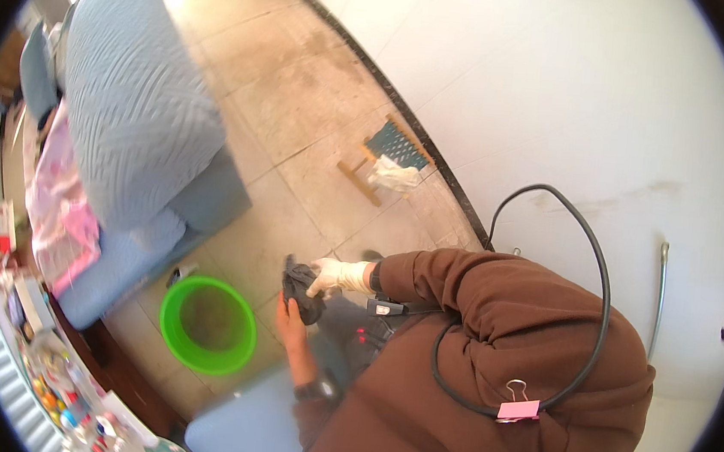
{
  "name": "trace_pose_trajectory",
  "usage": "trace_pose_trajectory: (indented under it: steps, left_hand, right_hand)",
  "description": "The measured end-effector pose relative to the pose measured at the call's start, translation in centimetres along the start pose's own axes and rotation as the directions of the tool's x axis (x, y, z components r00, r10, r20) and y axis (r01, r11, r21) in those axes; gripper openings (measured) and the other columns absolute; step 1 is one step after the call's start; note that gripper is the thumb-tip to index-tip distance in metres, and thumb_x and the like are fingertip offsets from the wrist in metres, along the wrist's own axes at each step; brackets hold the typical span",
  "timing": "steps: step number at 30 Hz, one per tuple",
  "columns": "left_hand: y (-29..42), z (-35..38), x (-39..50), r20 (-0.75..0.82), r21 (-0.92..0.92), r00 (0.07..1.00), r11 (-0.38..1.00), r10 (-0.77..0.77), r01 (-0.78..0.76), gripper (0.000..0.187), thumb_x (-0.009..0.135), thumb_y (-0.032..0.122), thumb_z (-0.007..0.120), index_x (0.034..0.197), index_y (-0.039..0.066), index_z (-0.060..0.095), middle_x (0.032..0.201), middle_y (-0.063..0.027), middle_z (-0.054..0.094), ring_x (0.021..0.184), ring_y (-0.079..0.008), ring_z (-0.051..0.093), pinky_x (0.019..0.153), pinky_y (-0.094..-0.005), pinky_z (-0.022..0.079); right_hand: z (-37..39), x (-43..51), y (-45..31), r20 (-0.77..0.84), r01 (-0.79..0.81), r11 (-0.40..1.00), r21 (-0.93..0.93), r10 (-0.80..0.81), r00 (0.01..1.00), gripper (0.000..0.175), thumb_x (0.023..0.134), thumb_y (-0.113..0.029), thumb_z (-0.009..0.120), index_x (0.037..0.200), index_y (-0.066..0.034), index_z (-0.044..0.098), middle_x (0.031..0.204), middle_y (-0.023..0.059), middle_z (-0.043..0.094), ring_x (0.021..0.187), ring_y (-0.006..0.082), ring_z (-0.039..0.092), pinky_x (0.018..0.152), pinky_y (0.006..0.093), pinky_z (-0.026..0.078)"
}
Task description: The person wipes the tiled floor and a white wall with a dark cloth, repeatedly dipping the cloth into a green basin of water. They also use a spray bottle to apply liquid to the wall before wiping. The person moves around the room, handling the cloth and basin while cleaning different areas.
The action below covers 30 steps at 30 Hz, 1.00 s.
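Both my hands are together in front of my lap, on a crumpled dark item [306, 289], thin and soft like cloth or a bag. My left hand [291, 323] is bare and holds its lower side, with a dark band or watch [321, 387] on the wrist. A whitish glove covers my right hand [333, 276], whose fingers pinch the item's upper side. Some of the fingers are hidden by the dark folds. A bright green plastic tub [170, 319] stands on the floor just beyond my left hand; its inside looks dark and blurred.
A folding stool [401, 142] with a woven seat bears a whitish cloth or glove [395, 175]. A sofa under a blue cover [135, 90] stands at the left. A cluttered table [120, 408] is at lower left, beside a pale blue seat [247, 432]. A black cable [598, 259] loops over my sleeve.
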<state>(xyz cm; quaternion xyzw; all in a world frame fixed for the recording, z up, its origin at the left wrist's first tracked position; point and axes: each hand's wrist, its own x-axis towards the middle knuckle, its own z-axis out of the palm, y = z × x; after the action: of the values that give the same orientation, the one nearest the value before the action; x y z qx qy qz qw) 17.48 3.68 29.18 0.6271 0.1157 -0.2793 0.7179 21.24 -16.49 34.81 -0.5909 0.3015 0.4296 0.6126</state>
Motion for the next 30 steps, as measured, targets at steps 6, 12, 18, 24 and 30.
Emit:
trace_pose_trajectory:
  steps: [6, 12, 18, 24, 30]
  left_hand:
    - [-0.9, 10.7, 1.2, -0.132, -0.276, 0.936, 0.919, -0.325, 0.28, 0.039, 0.099, 0.025, 0.049, 0.135, 0.008, 0.047, 0.121, -0.0157, 0.058, 0.1, -0.0348, 0.064, 0.084, -0.0488, 0.053]
    - [-2.8, 24.4, 1.1, 0.201, -0.225, 0.9, 0.876, -0.387, 0.427, 0.035, 0.094, 0.018, 0.053, 0.128, 0.009, 0.049, 0.109, -0.0181, 0.062, 0.088, -0.0409, 0.065, 0.073, -0.049, 0.054]
    - [-3.1, 38.0, -2.2, 0.722, 0.622, 0.691, 0.403, 0.039, -0.671, 0.02, 0.081, 0.01, 0.07, 0.094, -0.002, 0.061, 0.09, -0.0165, 0.063, 0.076, -0.0287, 0.061, 0.068, -0.0424, 0.048]
    - [-2.8, 52.3, -5.8, 0.692, 0.414, 0.51, 0.86, -0.511, 0.299, 0.03, 0.098, 0.026, 0.049, 0.117, 0.005, 0.058, 0.105, -0.0074, 0.063, 0.087, -0.0199, 0.061, 0.074, -0.0347, 0.05]
    - [-0.6, 62.7, -13.4, 0.902, 0.324, 0.115, 0.827, -0.417, 0.459, 0.038, 0.1, 0.031, 0.051, 0.123, 0.001, 0.053, 0.099, -0.0155, 0.067, 0.083, -0.022, 0.066, 0.076, -0.0363, 0.055]
  right_hand:
    - [-11.2, -8.0, 3.3, -0.475, 0.178, 0.974, -0.141, -0.224, 0.851, 0.063, 0.064, -0.013, 0.079, 0.121, 0.0025, 0.059, 0.104, 0.0178, 0.068, 0.099, 0.03, 0.064, 0.08, 0.0381, 0.053]
    - [-23.4, -18.4, 11.7, -0.552, 0.588, 0.808, 0.047, -0.47, 0.689, 0.035, 0.076, -0.02, 0.072, 0.103, 0.0013, 0.067, 0.102, 0.016, 0.068, 0.096, 0.0265, 0.064, 0.081, 0.037, 0.05]
    - [-32.3, -29.0, 21.4, -0.871, 0.741, 0.65, 0.17, -0.252, 0.421, 0.042, 0.086, -0.037, 0.066, 0.106, 0.0003, 0.065, 0.099, 0.0091, 0.067, 0.096, 0.0217, 0.061, 0.084, 0.0357, 0.047]
    - [-32.2, -37.1, 27.0, -0.906, 0.872, 0.406, 0.273, -0.196, 0.375, 0.064, 0.081, -0.031, 0.076, 0.127, 0.0055, 0.049, 0.121, 0.0124, 0.059, 0.114, 0.0231, 0.054, 0.104, 0.0362, 0.038]
    - [-32.6, -45.6, 30.1, -0.996, 0.726, 0.687, -0.034, -0.081, 0.03, 0.077, 0.066, -0.025, 0.086, 0.129, -0.0001, 0.05, 0.119, 0.0154, 0.061, 0.115, 0.0261, 0.055, 0.1, 0.0366, 0.043]
